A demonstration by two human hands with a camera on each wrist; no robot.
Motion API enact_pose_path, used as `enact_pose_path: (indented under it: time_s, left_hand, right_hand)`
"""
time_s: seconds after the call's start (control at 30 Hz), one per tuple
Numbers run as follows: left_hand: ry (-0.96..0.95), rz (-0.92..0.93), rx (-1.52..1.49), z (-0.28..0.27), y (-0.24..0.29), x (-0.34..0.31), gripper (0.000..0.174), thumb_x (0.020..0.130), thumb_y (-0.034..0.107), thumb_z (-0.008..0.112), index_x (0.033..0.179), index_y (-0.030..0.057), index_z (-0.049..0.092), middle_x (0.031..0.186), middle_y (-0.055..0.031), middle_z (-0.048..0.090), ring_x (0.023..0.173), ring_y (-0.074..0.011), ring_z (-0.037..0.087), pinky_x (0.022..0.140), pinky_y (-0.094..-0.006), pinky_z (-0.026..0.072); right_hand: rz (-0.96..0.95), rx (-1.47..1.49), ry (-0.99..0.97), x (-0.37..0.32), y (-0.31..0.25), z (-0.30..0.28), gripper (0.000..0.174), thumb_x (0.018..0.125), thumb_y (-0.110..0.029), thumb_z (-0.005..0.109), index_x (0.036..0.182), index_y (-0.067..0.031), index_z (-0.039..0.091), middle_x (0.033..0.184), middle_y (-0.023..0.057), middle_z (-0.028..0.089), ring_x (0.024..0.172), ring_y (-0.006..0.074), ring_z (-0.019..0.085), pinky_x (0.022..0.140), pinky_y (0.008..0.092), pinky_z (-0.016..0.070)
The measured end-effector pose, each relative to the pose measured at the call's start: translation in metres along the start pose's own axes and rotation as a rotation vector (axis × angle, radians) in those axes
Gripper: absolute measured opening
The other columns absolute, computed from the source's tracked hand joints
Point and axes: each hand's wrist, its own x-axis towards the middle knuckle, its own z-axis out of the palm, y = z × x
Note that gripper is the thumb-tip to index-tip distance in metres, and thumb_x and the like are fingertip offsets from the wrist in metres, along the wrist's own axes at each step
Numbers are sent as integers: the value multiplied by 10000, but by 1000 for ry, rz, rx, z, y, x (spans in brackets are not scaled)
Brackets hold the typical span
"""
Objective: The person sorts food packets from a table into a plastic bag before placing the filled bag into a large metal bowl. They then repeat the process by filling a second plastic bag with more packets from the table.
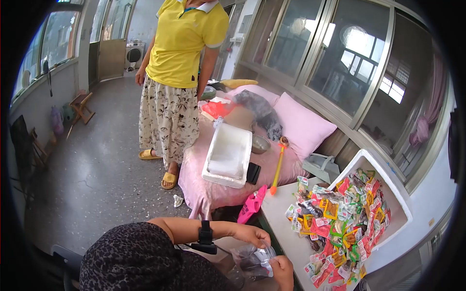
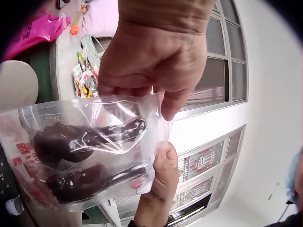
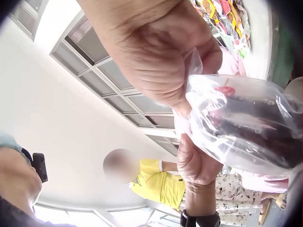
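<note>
A clear plastic bag (image 1: 250, 262) with red print hangs between both hands. In the left wrist view two dark brown drumsticks (image 2: 66, 146) lie side by side inside the bag. My left hand (image 1: 251, 234) pinches one corner of the bag's top edge between thumb and fingers. At the opposite corner, my right hand (image 1: 282, 271) pinches the same edge. The right wrist view has the bag's film creased and shiny beneath the right thumb, with the dark meat showing through.
A heap of small colourful snack packets (image 1: 340, 218) spills from a tipped foam box (image 1: 400, 194) onto the table (image 1: 279, 213). Another foam box (image 1: 227, 150) sits on the pink bed (image 1: 191, 194). Near the bed stands a person in a yellow shirt (image 1: 187, 48). A pink plastic bag (image 1: 252, 204) hangs by the table corner.
</note>
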Motion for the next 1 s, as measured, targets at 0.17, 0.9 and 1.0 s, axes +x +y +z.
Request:
enact_pose_path:
  time_s: [0.17, 0.9, 1.0]
  left_hand:
    - [72, 74, 217, 4, -4, 1, 148, 821, 179, 480, 862, 40, 506, 769, 36, 479, 729, -52, 430, 660, -208, 364]
    - [449, 390, 758, 31, 26, -25, 145, 807, 128, 450, 830, -10, 488, 809, -130, 494, 789, -268, 485, 699, -329, 389]
    - [452, 336, 755, 35, 31, -29, 146, 808, 128, 448, 835, -11, 487, 819, -132, 494, 797, -271, 484, 705, -331, 390]
  right_hand:
    - [55, 48, 46, -5, 6, 3, 161, 774, -159, 478, 797, -5, 519, 682, 106, 487, 636, 206, 487, 586, 302, 390]
    - [80, -112, 29, 20, -17, 20, 283, 616, -262, 648, 619, -12, 515, 600, 139, 500, 580, 287, 505, 528, 351, 397]
    - [57, -42, 23, 17, -4, 25, 275, 627, -247, 642, 611, -9, 504, 594, 136, 496, 573, 285, 501, 519, 353, 392]
